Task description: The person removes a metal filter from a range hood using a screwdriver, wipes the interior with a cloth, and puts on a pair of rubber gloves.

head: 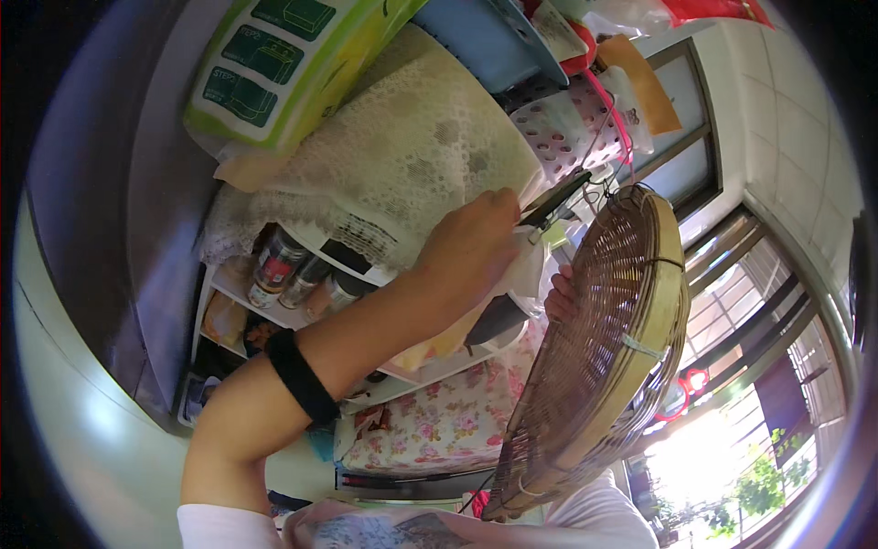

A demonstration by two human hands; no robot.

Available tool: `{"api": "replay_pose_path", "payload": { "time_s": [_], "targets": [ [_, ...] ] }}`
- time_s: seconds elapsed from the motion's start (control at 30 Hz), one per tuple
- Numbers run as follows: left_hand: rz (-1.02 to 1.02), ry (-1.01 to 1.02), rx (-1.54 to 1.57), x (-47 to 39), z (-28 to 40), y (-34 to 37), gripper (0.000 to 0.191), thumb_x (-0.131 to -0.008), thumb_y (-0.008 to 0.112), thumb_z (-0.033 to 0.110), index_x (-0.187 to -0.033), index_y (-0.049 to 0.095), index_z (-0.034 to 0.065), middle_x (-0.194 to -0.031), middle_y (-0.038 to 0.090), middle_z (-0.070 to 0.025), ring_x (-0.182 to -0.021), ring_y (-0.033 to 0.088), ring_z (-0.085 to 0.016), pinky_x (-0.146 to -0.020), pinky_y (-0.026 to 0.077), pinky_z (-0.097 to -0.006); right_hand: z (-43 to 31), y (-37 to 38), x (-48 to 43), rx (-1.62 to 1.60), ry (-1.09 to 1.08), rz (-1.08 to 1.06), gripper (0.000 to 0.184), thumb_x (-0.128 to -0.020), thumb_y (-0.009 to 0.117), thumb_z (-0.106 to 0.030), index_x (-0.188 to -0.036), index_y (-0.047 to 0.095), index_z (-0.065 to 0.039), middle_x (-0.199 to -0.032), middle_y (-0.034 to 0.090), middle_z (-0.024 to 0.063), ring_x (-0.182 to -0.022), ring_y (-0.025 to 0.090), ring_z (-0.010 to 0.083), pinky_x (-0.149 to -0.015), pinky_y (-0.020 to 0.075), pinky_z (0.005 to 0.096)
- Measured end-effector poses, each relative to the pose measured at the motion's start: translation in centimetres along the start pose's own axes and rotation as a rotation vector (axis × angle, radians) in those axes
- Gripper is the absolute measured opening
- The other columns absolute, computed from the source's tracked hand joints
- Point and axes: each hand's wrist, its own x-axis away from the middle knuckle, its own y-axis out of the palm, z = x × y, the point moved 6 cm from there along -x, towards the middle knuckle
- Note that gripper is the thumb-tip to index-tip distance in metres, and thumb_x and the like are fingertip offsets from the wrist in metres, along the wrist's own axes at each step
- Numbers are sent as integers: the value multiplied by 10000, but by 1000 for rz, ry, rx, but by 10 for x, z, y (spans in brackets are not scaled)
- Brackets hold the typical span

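A shallow woven bamboo basket (583,370) is tilted nearly on edge, its pale rim band (651,295) towards the window. The fingers of my right hand (562,295) curl at its left edge; the basket hides the rest of that hand. My left hand (473,240) reaches across from the left with curled fingers, slightly blurred. A long dark object (559,199) adjoins its fingertips; whether I hold it is hidden. Thin dark wire (607,191) is tangled at the basket's top end. A black band (302,376) circles my left arm.
Lace cloth (425,137) covers a white shelf unit holding several jars (278,267). On top stand a green-and-white package (274,68), a blue bin (480,41) and a perforated white basket (569,123). Floral cloth (439,418) lies below. A barred window (748,384) is at right.
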Motion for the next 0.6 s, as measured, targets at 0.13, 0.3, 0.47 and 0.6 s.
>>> {"api": "replay_pose_path", "payload": {
  "time_s": [0.13,0.3,0.47,0.6],
  "targets": [
    [21,-256,178,32,-21,4,313,-748,667,180,-954,549,-23,-880,612,-193,-805,614,-309,-692,481,-364,4,0,-3,-5,8,-9,477,-892,449,-474,-958,577,-20,-734,546,13,-591,490,99,-498,379,241],
    [-199,-521,741,44,-19,36,395,-771,677,212,-1066,561,-22,-936,641,-121,-752,620,-184,-674,491,-307,11,3,-6,-6,29,-14,485,-891,447,-479,-967,578,-18,-748,551,20,-605,497,102,-513,385,243],
    [-221,-628,715,32,-15,45,359,-797,621,217,-1073,569,-8,-898,632,-98,-722,608,-176,-644,486,-306,12,5,-2,17,25,-4,494,-891,444,-484,-976,578,-17,-762,556,27,-619,503,104,-528,392,246],
    [-85,-558,998,18,-10,42,339,-784,615,237,-1026,596,1,-824,618,-109,-676,595,-182,-613,475,-308,14,6,4,31,22,13,500,-891,442,-488,-983,579,-16,-774,560,32,-630,509,107,-540,397,247]
  ]
}}
